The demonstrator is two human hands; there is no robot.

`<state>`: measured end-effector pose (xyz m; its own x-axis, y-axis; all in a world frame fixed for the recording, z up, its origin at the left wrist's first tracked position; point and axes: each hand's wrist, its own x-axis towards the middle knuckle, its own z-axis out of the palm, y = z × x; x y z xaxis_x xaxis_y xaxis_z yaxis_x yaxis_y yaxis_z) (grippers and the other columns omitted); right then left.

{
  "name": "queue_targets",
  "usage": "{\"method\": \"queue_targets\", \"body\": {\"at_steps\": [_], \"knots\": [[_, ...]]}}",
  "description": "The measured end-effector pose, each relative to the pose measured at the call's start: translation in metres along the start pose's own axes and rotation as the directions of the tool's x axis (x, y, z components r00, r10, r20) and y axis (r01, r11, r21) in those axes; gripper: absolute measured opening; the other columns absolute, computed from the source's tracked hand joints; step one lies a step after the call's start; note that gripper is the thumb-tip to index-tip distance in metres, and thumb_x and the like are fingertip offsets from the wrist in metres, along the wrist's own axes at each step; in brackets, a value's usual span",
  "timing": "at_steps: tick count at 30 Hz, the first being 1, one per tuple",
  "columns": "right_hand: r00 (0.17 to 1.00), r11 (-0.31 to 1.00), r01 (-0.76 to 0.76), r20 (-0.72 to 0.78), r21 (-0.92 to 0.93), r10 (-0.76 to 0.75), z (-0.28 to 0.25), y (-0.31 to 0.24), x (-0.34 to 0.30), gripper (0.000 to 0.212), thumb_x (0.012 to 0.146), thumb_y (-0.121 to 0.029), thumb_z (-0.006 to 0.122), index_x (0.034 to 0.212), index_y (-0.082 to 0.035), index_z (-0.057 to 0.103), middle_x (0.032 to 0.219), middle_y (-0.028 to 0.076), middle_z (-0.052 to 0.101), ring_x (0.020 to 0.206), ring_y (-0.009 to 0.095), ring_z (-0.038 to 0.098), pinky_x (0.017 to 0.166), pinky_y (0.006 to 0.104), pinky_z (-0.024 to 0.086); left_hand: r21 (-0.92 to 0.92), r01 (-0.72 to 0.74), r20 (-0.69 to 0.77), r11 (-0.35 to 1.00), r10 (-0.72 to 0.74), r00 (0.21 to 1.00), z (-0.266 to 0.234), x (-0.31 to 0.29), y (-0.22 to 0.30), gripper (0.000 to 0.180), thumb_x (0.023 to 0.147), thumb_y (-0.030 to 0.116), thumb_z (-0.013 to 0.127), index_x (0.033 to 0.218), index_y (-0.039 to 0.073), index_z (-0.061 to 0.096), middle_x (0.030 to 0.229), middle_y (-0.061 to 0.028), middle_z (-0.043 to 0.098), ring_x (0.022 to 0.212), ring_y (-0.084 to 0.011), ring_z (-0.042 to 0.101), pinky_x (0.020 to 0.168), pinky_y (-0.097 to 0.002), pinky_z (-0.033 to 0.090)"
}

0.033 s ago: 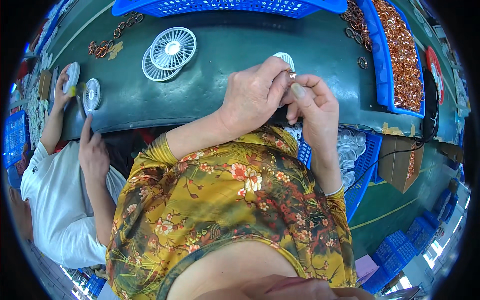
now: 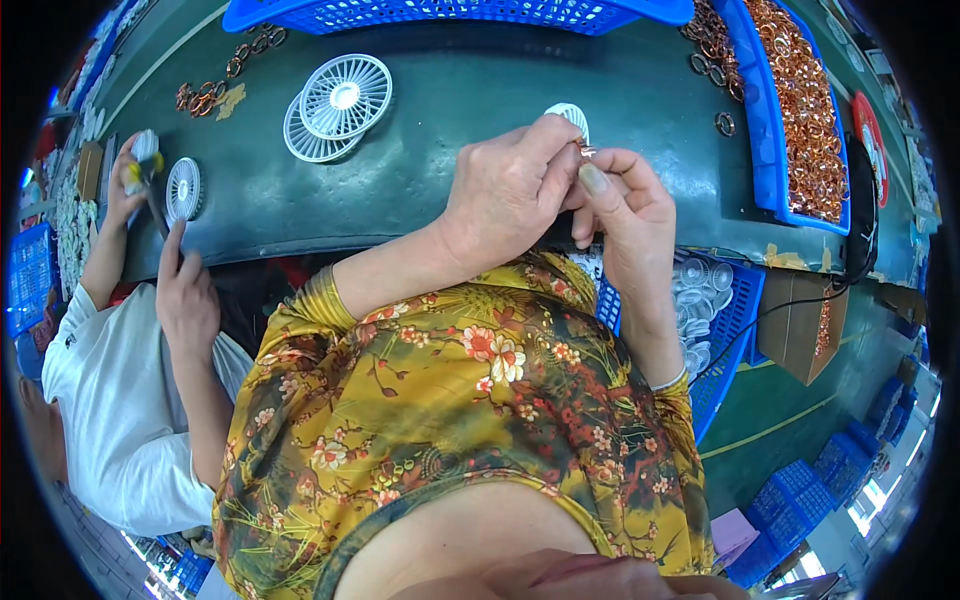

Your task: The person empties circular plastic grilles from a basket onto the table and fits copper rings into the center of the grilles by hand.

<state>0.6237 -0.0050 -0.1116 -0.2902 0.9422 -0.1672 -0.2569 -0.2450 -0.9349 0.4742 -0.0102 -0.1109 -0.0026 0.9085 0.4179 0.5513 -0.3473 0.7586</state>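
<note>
My left hand [image 2: 510, 182] is closed on a small white fan grille [image 2: 568, 114], whose ribbed edge shows beyond the fingers. A shiny copper-coloured ring [image 2: 586, 152] shows only in part at my left fingertips. My right hand [image 2: 638, 205] meets the left there, its thumb and fingers pinched at the copper-coloured ring; most of the contact is hidden. Both hands are above the near edge of the green table [image 2: 430, 190]. To their left, two white round fan grilles [image 2: 345, 96] lie overlapping on the table.
A blue bin [image 2: 765, 120] full of copper-coloured rings [image 2: 805, 130] stands at right, loose rings beside it. A blue basket [image 2: 460, 14] is at the far edge. Below the table's right side, another basket holds white grilles [image 2: 695, 300]. At left, a co-worker's hand [image 2: 185, 300] works near a grille.
My hands stay almost in place, with only a slight shift of the fingers at the ring. At left, the co-worker's grille and dark-handled tool have changed angle.
</note>
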Motion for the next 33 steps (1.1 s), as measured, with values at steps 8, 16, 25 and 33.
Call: {"method": "queue_targets", "body": {"at_steps": [8,16,25,33], "knots": [[0.986,0.978,0.168,0.031,-0.125,-0.165,-0.005,-0.003,-0.006,0.013,0.095,-0.015,0.056,0.092,-0.002,0.058,0.069,0.002,0.059,0.051,0.004,0.049,0.044,0.0175,0.038,0.171,-0.167,0.067,0.971,0.158,0.985,0.002,0.001,0.003,0.017,0.082,0.001,0.062,0.098,0.006,0.061,0.078,-0.0127,0.067,0.066,-0.0275,0.067,0.055,-0.0331,0.053],[0.557,0.323,0.578,0.072,-0.749,-0.828,-0.023,0.009,0.01,0.02,0.079,0.002,0.066,0.098,-0.004,0.06,0.088,0.007,0.061,0.077,0.016,0.059,0.063,0.0258,0.049,-0.038,0.02,0.073,0.999,-0.017,0.997,0.001,0.006,0.002,0.005,0.085,0.009,0.06,0.088,0.005,0.059,0.071,-0.0113,0.065,0.063,-0.0266,0.065,0.054,-0.0354,0.05],[0.423,-0.195,0.779,0.73,-0.596,-0.537,-0.038,-0.032,0.016,0.031,0.068,-0.01,0.065,0.099,-0.008,0.065,0.09,0.007,0.064,0.078,0.021,0.065,0.066,0.0322,0.054,-0.257,0.321,0.432,0.912,-0.189,0.882,-0.008,0.019,-0.007,0.019,0.087,0.021,0.059,0.09,0.003,0.062,0.076,-0.0129,0.066,0.07,-0.022,0.065,0.063,-0.0337,0.05],[0.561,0.01,0.65,0.471,-0.759,-0.68,-0.032,-0.026,0.017,0.014,0.075,-0.002,0.07,0.087,-0.005,0.063,0.083,0.006,0.067,0.065,0.023,0.064,0.058,0.0317,0.051,-0.497,0.46,0.404,0.736,-0.273,0.873,-0.007,0.014,-0.008,0.041,0.097,0.021,0.052,0.131,0.001,0.042,0.102,-0.0062,0.062,0.093,-0.0092,0.056,0.085,-0.0243,0.045]]}}
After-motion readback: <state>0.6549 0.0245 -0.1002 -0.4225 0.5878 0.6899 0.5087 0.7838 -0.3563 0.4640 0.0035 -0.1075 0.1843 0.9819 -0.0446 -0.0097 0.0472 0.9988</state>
